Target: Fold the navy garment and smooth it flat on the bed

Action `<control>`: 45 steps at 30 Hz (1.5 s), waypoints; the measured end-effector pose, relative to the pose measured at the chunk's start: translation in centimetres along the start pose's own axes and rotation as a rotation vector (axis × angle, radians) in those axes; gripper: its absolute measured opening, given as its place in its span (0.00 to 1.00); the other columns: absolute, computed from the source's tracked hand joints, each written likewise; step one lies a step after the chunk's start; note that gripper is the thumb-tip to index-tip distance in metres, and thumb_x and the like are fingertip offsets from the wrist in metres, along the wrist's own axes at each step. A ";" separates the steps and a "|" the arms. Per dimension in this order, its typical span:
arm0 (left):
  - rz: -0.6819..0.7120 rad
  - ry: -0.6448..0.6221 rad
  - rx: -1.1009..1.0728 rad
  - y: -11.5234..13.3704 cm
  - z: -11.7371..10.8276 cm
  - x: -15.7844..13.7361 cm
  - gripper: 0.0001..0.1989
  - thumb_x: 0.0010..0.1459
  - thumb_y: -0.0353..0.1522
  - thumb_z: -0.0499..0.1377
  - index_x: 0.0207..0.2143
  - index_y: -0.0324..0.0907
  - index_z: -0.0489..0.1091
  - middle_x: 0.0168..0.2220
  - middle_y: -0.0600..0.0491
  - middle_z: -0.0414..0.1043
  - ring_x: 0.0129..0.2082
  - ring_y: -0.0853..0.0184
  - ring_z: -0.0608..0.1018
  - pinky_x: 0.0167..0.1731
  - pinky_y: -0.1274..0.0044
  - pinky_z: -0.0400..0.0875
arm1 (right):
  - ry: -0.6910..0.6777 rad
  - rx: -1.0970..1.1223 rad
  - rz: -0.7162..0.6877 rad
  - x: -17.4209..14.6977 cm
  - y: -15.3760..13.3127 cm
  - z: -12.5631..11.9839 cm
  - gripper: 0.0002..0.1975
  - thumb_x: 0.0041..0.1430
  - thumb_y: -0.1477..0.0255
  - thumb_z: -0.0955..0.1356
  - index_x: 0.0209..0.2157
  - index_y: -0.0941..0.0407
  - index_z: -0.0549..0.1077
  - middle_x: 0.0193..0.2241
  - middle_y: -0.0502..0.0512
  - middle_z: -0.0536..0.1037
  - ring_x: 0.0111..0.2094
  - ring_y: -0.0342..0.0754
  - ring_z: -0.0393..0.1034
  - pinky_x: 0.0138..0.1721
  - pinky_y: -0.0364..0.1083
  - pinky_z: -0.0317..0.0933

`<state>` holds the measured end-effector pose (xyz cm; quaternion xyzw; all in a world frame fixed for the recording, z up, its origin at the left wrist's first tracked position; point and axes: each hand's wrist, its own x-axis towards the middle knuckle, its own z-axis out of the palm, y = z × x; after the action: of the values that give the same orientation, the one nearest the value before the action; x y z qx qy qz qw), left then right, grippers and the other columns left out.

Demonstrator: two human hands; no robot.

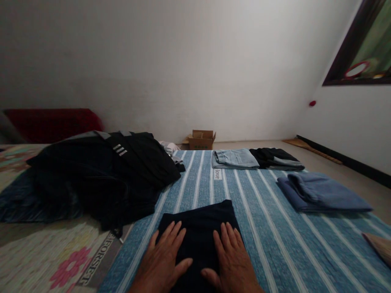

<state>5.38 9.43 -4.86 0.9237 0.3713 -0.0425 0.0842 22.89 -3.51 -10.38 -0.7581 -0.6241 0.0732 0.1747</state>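
left hand (163, 260): flat, palm down, fingers spread and straight, pressing on the near left part of the dark garment (200, 228); it clamps nothing
right hand (233, 260): flat likewise, fingers apart, on the near right part of the same garment; nothing gripped
garment: folded into a rough square, lying on the striped sheet (269, 240) right in front of the person, under both palms and reaching away past the fingertips
axis: its far edge runs left to right across the view; the sides run away from the person, along the stripes
nearer hand: neither, both rest on it evenly, thumbs pointing inward with a strip of cloth between them
dark pile (100, 175): unfolded clothes, left and beyond, near but apart from the garment
blue fold (320, 193): right, well apart
far folds: jeans (235, 158) and a black stack (276, 158) touching side by side at the sheet's far end
box (201, 140): on the floor by the wall
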 end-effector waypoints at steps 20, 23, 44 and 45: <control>0.002 0.048 0.016 -0.1 0.0 0.0 0.28 0.55 0.45 0.53 0.58 0.48 0.59 0.62 0.48 0.53 0.62 0.55 0.54 0.58 0.56 0.47 | -0.027 0.017 0.010 0.3 -0.2 -0.3 0.42 0.55 0.44 0.58 0.61 0.61 0.56 0.62 0.69 0.47 0.62 0.62 0.36 0.60 0.60 0.38; 0.000 0.042 0.019 0.0 -0.1 -0.1 0.29 0.56 0.45 0.52 0.58 0.47 0.58 0.62 0.49 0.52 0.62 0.55 0.54 0.58 0.55 0.47 | -0.026 0.016 0.012 0.2 -0.2 -0.4 0.43 0.54 0.44 0.58 0.61 0.60 0.54 0.62 0.69 0.45 0.62 0.63 0.35 0.60 0.60 0.37; -0.010 0.044 0.011 -0.4 0.4 0.1 0.29 0.55 0.46 0.53 0.58 0.48 0.58 0.62 0.50 0.51 0.62 0.54 0.55 0.58 0.55 0.48 | -0.078 0.039 0.038 0.3 -0.7 -1.3 0.43 0.54 0.43 0.58 0.61 0.60 0.54 0.62 0.68 0.44 0.63 0.63 0.33 0.61 0.60 0.35; -0.002 0.055 0.013 -0.5 0.6 0.2 0.29 0.55 0.46 0.52 0.58 0.48 0.58 0.62 0.50 0.51 0.62 0.54 0.55 0.58 0.55 0.48 | -0.079 0.039 0.036 0.3 -0.7 -1.3 0.43 0.54 0.43 0.58 0.61 0.60 0.53 0.62 0.68 0.44 0.63 0.62 0.33 0.60 0.60 0.35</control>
<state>5.15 9.76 -5.49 0.9248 0.3739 -0.0195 0.0681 22.75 -3.29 -8.92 -0.7621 -0.6151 0.1185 0.1635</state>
